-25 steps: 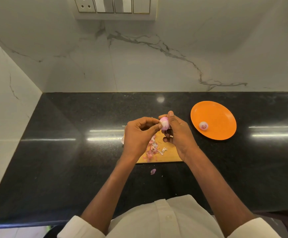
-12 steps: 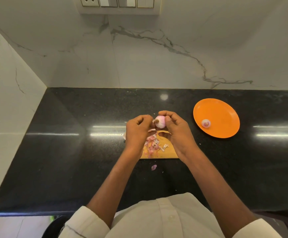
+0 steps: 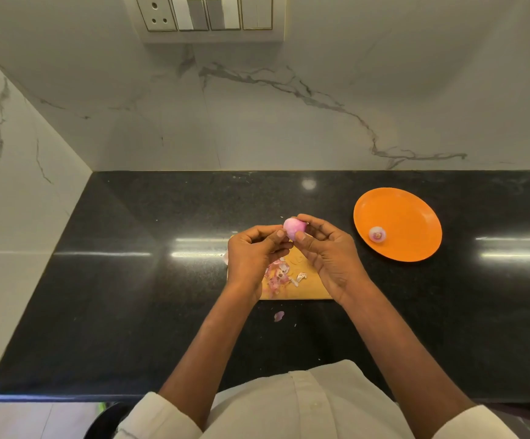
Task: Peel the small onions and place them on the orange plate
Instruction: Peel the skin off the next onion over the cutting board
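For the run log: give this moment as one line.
both hands hold onion over board | peels on board | one onion on orange plate

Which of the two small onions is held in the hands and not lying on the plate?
The pink onion above the cutting board, pinched between the left hand and right hand. The other onion lies untouched on the orange plate.

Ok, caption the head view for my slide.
Both hands hold a small onion above the cutting board; one peeled onion sits on the orange plate.

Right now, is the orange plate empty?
No, one peeled onion already lies on the orange plate, near its left edge.
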`<state>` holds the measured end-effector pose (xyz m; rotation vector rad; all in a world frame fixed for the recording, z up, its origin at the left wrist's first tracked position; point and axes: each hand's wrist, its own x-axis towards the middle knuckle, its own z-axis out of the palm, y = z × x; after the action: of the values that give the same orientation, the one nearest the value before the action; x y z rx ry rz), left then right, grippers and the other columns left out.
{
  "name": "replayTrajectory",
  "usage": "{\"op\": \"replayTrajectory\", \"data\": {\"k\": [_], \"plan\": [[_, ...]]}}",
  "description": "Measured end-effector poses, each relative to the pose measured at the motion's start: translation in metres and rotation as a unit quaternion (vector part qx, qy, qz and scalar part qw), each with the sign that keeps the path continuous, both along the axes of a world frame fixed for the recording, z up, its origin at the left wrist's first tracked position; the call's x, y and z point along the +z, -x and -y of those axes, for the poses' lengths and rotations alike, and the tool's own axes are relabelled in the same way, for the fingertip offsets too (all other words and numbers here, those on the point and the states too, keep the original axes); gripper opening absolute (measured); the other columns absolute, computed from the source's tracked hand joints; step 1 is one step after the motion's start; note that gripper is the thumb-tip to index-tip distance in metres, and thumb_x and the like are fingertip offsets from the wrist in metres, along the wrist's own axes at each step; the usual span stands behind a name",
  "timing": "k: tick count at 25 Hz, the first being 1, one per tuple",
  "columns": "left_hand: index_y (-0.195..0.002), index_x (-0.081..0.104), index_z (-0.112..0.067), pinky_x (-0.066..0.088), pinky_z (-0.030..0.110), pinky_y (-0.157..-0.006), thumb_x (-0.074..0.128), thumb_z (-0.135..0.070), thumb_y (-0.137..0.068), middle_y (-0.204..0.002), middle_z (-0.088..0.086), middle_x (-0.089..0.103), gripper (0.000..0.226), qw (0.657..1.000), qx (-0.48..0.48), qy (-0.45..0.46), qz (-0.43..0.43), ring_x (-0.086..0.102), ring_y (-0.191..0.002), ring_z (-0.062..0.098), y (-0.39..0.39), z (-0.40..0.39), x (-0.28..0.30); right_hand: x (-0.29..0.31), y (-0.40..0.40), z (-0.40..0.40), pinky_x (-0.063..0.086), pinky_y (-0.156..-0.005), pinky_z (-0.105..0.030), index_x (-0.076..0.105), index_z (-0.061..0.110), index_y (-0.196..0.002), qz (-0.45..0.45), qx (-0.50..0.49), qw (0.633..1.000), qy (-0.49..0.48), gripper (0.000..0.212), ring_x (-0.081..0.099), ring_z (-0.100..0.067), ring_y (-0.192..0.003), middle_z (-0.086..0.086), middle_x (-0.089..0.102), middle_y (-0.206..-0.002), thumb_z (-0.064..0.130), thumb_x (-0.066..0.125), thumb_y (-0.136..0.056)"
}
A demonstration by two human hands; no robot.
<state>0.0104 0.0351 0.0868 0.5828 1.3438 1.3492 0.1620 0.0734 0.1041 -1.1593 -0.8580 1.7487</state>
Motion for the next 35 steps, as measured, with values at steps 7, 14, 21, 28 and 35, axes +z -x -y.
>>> {"op": "replayTrajectory", "data": {"k": [7, 14, 21, 28, 35], "plan": [[-0.121, 0.072, 0.002, 0.065, 0.030, -0.083, 0.065, -0.020, -0.105, -0.105, 0.016, 0.078, 0.028, 0.984, -0.002, 0.035, 0.174, 0.074, -0.094, 0.023, -0.012, 0.006, 0.007, 0.002, -0.010, 0.005, 0.061, -0.096, -0.036, 0.072, 0.014, -0.120, 0.007, 0.009, 0.999, -0.041, 0.038, 0.073, -0.019, -0.115, -0.001, 0.078, -0.118, -0.001, 0.079, -0.086], [-0.134, 0.063, 0.003, 0.062, 0.038, -0.089, 0.054, -0.041, -0.109, -0.114, 0.021, 0.075, 0.051, 0.962, 0.026, 0.080, 0.260, 0.074, -0.096, 0.024, -0.034, -0.004, 0.008, 0.007, -0.004, 0.009, 0.060, -0.085, -0.022, 0.074, 0.011, -0.113, 0.093, -0.008, 0.986, -0.135, 0.035, 0.075, -0.010, -0.105, -0.001, 0.079, -0.111, -0.006, 0.080, -0.083], [-0.137, 0.061, 0.002, 0.062, 0.034, -0.079, 0.047, -0.041, -0.112, -0.112, 0.016, 0.077, 0.052, 0.981, 0.017, 0.037, 0.188, 0.074, -0.096, 0.021, -0.029, -0.009, 0.008, 0.010, 0.000, 0.001, 0.061, -0.086, -0.023, 0.073, 0.008, -0.113, 0.105, 0.009, 0.980, -0.172, 0.034, 0.075, -0.012, -0.107, -0.001, 0.080, -0.111, -0.009, 0.079, -0.084], [-0.122, 0.064, 0.002, 0.065, 0.034, -0.081, 0.039, -0.027, -0.117, -0.114, 0.018, 0.073, 0.039, 0.998, -0.047, -0.027, -0.019, 0.074, -0.096, 0.019, -0.018, -0.016, 0.014, 0.004, 0.001, 0.003, 0.061, -0.097, -0.033, 0.067, 0.010, -0.118, 0.053, 0.004, 0.985, -0.165, 0.034, 0.072, -0.016, -0.119, 0.000, 0.077, -0.123, -0.008, 0.072, -0.090], [-0.111, 0.071, -0.002, 0.065, 0.034, -0.082, 0.050, -0.021, -0.114, -0.102, 0.011, 0.076, 0.029, 0.990, 0.002, -0.090, -0.111, 0.075, -0.096, 0.019, -0.001, -0.009, 0.013, 0.006, 0.006, 0.001, 0.061, -0.092, -0.037, 0.070, 0.014, -0.110, -0.009, -0.055, 0.996, -0.069, 0.037, 0.073, -0.027, -0.116, -0.003, 0.079, -0.113, 0.019, 0.082, -0.076]]}}
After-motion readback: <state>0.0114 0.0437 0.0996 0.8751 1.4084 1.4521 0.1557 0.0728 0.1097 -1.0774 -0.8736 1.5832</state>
